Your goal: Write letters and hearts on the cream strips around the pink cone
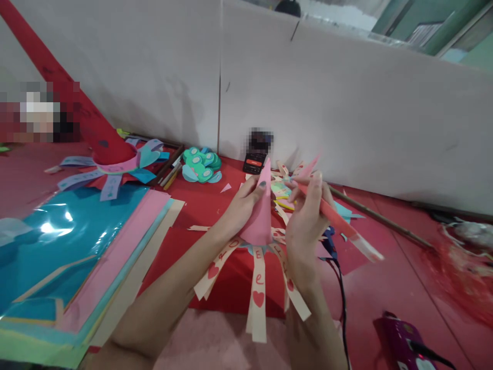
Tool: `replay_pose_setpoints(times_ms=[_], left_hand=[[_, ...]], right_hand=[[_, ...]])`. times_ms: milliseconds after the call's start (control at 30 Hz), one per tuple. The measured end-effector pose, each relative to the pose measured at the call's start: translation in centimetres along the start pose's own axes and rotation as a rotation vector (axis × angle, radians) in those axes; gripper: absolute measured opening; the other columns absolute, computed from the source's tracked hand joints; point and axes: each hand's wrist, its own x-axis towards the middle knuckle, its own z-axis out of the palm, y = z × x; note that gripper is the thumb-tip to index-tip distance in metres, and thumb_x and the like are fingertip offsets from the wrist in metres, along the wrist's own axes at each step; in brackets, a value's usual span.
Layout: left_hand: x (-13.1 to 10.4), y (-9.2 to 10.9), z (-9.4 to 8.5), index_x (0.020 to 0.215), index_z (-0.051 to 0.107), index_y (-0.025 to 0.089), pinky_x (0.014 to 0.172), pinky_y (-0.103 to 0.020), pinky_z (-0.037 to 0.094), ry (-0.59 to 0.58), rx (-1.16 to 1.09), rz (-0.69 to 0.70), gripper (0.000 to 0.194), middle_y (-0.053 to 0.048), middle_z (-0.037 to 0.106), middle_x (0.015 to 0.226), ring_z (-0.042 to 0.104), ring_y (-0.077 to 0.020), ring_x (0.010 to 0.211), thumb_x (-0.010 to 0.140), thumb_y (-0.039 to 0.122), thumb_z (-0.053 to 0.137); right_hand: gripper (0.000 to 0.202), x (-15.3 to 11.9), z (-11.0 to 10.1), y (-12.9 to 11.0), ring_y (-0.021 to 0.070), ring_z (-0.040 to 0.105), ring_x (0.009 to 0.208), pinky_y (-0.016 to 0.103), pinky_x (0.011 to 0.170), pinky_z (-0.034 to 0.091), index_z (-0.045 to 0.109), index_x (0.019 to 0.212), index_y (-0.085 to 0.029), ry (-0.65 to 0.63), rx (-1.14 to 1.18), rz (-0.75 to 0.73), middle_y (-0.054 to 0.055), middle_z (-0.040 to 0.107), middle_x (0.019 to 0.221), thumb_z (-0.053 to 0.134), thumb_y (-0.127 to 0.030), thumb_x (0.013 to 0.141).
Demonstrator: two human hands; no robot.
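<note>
A pink paper cone (259,218) stands upright in the middle, with cream paper strips (259,277) spreading from its base, bearing red letters and hearts. My left hand (248,200) holds the cone from its left side, the thumb near its upper part. Right of the cone, my right hand (308,205) is closed around an orange brush-like tool (337,220), its thin end pointing left toward the cone. The tool's pale, flat end slants down to the right. Red paper (165,267) lies beneath the strips.
Stacked coloured sheets (88,231) lie at left, below a tall red cone (82,110). Green cut-outs (202,165) and a phone (256,162) are near the wall. A stick (381,218), black cable (342,303) and purple device (404,341) are at right.
</note>
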Motion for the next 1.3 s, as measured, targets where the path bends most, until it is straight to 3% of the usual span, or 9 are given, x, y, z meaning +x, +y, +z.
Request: replay_pose_setpoints(times_ms=[67, 200, 300, 500, 633, 767, 967, 1200, 1300], left_hand=[[0.01, -0.24, 0.09, 0.111, 0.060, 0.021, 0.088, -0.029, 0.046, -0.031, -0.021, -0.002, 0.028, -0.003, 0.065, 0.113, 0.059, -0.0218, 0.108, 0.088, 0.034, 0.053], [-0.07, -0.30, 0.28, 0.112, 0.061, 0.021, 0.097, -0.032, 0.043, -0.080, -0.047, 0.026, 0.029, -0.002, 0.067, 0.111, 0.058, -0.0227, 0.113, 0.088, 0.036, 0.053], [-0.16, -0.08, 0.35, 0.107, 0.064, 0.022, 0.101, -0.031, 0.041, -0.058, -0.021, 0.042, 0.026, -0.001, 0.068, 0.113, 0.057, -0.0227, 0.117, 0.090, 0.037, 0.052], [0.15, 0.00, 0.17, 0.102, 0.067, 0.021, 0.099, -0.032, 0.044, 0.010, 0.051, 0.026, 0.024, -0.002, 0.070, 0.110, 0.060, -0.0231, 0.111, 0.089, 0.034, 0.052], [0.31, 0.00, 0.20, 0.106, 0.067, 0.022, 0.099, -0.033, 0.044, 0.031, 0.070, -0.001, 0.025, -0.003, 0.070, 0.110, 0.060, -0.0238, 0.111, 0.088, 0.033, 0.054], [-0.01, 0.13, 0.43, 0.109, 0.067, 0.022, 0.096, -0.031, 0.044, -0.003, -0.005, 0.003, 0.027, -0.002, 0.069, 0.108, 0.061, -0.0223, 0.107, 0.091, 0.035, 0.051], [-0.12, -0.34, 0.27, 0.114, 0.064, 0.025, 0.079, -0.029, 0.048, -0.068, -0.047, -0.063, 0.032, 0.001, 0.067, 0.087, 0.063, -0.0187, 0.082, 0.088, 0.042, 0.056], [-0.24, -0.49, 0.48, 0.114, 0.061, 0.023, 0.083, -0.031, 0.048, -0.100, -0.182, -0.112, 0.030, 0.000, 0.066, 0.087, 0.063, -0.0185, 0.082, 0.088, 0.038, 0.055], [-0.25, -0.43, 0.45, 0.118, 0.059, 0.021, 0.091, -0.034, 0.047, -0.088, -0.164, -0.114, 0.033, -0.003, 0.068, 0.099, 0.064, -0.0211, 0.096, 0.088, 0.036, 0.055]], right_hand=[[0.031, -0.17, 0.04, -0.01, 0.0110, 0.056, 0.055, 0.034, 0.070, 0.056, 0.058, 0.077, -0.022, 0.021, -0.001, -0.002, -0.008, 0.040, 0.052, 0.047, -0.047, 0.092], [0.024, -0.25, 0.35, -0.15, 0.0084, 0.054, 0.048, 0.027, 0.054, 0.051, 0.046, 0.081, -0.024, -0.027, 0.049, -0.044, -0.009, 0.050, 0.059, 0.059, -0.043, 0.086], [0.024, -0.15, 0.44, -0.40, 0.0075, 0.053, 0.045, 0.024, 0.050, 0.047, 0.044, 0.077, -0.023, -0.057, 0.020, -0.088, -0.010, 0.048, 0.055, 0.060, -0.039, 0.086], [0.023, -0.02, 0.37, -0.55, 0.0061, 0.050, 0.043, 0.024, 0.051, 0.046, 0.047, 0.072, -0.021, -0.064, -0.012, -0.165, -0.011, 0.047, 0.050, 0.061, -0.034, 0.086], [0.029, -0.12, 0.35, -0.58, 0.0063, 0.048, 0.043, 0.025, 0.053, 0.046, 0.055, 0.071, -0.019, -0.079, -0.023, -0.171, -0.009, 0.050, 0.049, 0.053, -0.040, 0.091], [0.025, -0.21, 0.37, -0.36, 0.0056, 0.045, 0.041, 0.025, 0.053, 0.045, 0.051, 0.073, -0.019, -0.068, 0.007, -0.154, -0.010, 0.047, 0.047, 0.054, -0.036, 0.091], [0.025, -0.23, 0.37, -0.20, 0.0069, 0.049, 0.048, 0.025, 0.056, 0.046, 0.045, 0.070, -0.020, -0.012, -0.036, -0.138, -0.010, 0.048, 0.053, 0.062, -0.030, 0.086], [0.029, -0.33, 0.35, -0.91, 0.0071, 0.045, 0.045, 0.025, 0.053, 0.043, 0.042, 0.064, -0.022, 0.017, -0.148, -0.176, -0.010, 0.043, 0.051, 0.059, -0.028, 0.087], [0.026, -0.41, 0.44, -0.92, 0.0087, 0.049, 0.047, 0.027, 0.056, 0.045, 0.045, 0.065, -0.022, 0.009, -0.169, -0.251, -0.008, 0.047, 0.053, 0.059, -0.026, 0.087]])
